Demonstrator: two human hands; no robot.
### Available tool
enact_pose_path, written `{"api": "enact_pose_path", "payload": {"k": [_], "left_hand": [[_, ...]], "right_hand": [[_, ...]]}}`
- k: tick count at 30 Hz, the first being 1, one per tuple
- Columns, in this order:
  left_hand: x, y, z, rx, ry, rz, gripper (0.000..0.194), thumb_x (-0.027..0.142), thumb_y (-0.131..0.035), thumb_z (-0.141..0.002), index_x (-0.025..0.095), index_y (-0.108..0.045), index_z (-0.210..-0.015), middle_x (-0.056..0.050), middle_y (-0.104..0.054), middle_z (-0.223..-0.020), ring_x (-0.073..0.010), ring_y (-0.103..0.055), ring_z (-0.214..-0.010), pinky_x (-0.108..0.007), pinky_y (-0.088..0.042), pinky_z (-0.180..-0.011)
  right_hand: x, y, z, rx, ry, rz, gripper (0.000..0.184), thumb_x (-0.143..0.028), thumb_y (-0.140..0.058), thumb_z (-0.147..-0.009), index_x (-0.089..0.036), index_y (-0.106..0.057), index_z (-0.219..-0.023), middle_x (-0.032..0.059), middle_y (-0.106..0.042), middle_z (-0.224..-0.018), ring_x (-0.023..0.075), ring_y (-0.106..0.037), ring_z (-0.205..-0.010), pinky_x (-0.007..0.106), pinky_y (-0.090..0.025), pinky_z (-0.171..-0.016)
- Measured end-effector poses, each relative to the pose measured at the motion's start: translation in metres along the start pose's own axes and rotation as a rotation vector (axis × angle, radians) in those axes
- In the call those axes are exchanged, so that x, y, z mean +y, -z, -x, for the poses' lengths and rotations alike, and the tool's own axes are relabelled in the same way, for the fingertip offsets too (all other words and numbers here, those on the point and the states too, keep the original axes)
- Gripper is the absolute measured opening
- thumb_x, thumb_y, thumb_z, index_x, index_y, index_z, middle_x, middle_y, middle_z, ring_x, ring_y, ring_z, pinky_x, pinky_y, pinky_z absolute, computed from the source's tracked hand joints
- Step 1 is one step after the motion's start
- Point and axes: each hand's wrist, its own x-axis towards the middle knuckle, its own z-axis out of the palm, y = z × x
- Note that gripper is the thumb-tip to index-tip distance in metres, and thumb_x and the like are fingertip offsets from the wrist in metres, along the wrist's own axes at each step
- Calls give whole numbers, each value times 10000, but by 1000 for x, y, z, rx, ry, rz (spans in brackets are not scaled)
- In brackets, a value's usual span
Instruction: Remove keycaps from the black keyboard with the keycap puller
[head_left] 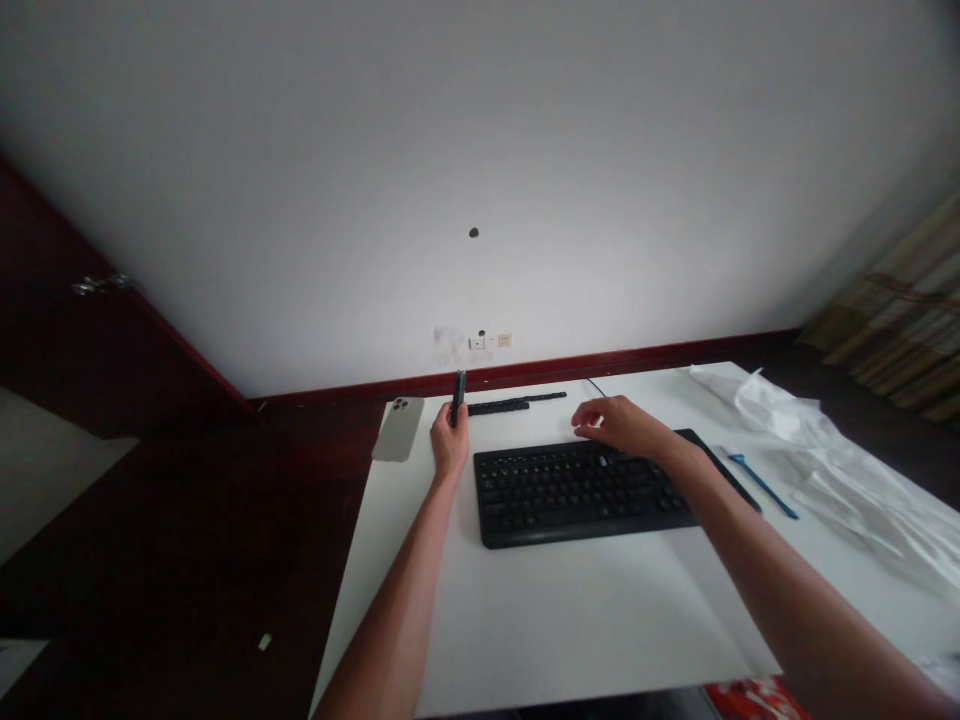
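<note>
A black keyboard (577,492) lies on the white table (570,610). My left hand (450,440) is closed around a slim black object (458,392), held upright left of the keyboard's far corner; its kind is not clear. Over the keyboard's back edge hovers my right hand (619,425), fingers curled, with a gap between thumb and forefinger and nothing visible in it. Behind the keyboard, small black pieces (499,407) that look like keycaps form rows. My right hand and forearm cover part of the keyboard's upper right.
A pale phone (397,430) lies at the table's left edge. Right of the keyboard is a blue thin-handled tool (763,487), like a small brush, beside crumpled white plastic sheeting (847,470). A dark cable (596,386) runs off the back edge toward the wall.
</note>
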Motion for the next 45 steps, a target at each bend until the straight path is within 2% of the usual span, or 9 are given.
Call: {"api": "enact_pose_path", "payload": {"k": [5, 8, 11, 14, 17, 24, 30, 35, 45], "left_hand": [[1, 0, 0, -4, 6, -9, 353, 522, -546, -959, 194, -662, -896, -29, -650, -763, -192, -601, -715, -264, -389, -665], [1, 1, 1, 0, 8, 2, 363, 529, -545, -959, 189, -661, -899, -25, -642, -754, -186, -594, -702, -261, -387, -659], [0, 2, 1, 6, 15, 13, 375, 537, -542, -959, 185, -662, -913, -24, -639, -755, -181, -589, -697, -258, -386, -657], [-1, 1, 1, 4, 20, 12, 380, 543, -539, -960, 186, -659, -909, -16, -627, -742, -175, -577, -685, -254, -380, -653], [-1, 1, 1, 0, 0, -2, 381, 545, -535, -960, 188, -640, -879, -6, -606, -717, -171, -562, -669, -252, -367, -645], [-4, 0, 0, 9, -1, -2, 370, 539, -529, -968, 197, -636, -878, -11, -616, -731, -171, -556, -669, -251, -365, -642], [-3, -1, 0, 5, 5, -9, 356, 529, -537, -967, 200, -634, -874, -8, -610, -724, -167, -545, -656, -253, -360, -638], [-1, 0, 0, -4, 7, 9, 358, 529, -544, -962, 197, -627, -856, 0, -588, -699, -162, -526, -634, -255, -345, -626], [-1, 0, 0, -8, 19, 18, 371, 534, -528, -971, 192, -652, -900, -9, -609, -724, -166, -540, -653, -256, -352, -633]], "right_hand": [[12, -5, 32, -98, 57, 72, 183, -300, -730, -830, -255, -784, -999, 46, -775, -1025, 244, -715, -948, 306, -504, -858], [10, -14, 34, -121, 73, 64, 183, -272, -726, -824, -247, -786, -994, 48, -779, -1034, 249, -717, -971, 316, -497, -904], [3, -11, 31, -119, 68, 44, 127, -268, -714, -827, -243, -786, -929, 35, -790, -968, 237, -726, -920, 299, -505, -854], [-6, -4, 25, -99, 34, -15, 101, -256, -704, -827, -236, -765, -904, 13, -791, -875, 203, -730, -817, 262, -508, -752], [-9, -4, 9, -39, -31, 16, 157, -188, -668, -822, -219, -752, -951, 13, -790, -866, 187, -730, -798, 247, -497, -740], [1, -33, -36, -24, -119, 90, 165, -150, -697, -811, -191, -775, -951, 48, -797, -892, 208, -731, -831, 261, -493, -771], [8, -37, -32, -8, -146, 65, 236, -260, -742, -852, -197, -754, -1080, 37, -802, -902, 201, -738, -847, 259, -501, -801], [9, -40, -23, 17, -211, 106, 158, -294, -705, -876, -185, -783, -958, 71, -802, -895, 237, -739, -850, 285, -504, -777], [-10, -59, -67, 57, -251, 147, 198, -288, -672, -897, -192, -806, -1006, 105, -801, -971, 277, -731, -960, 318, -514, -839]]}}
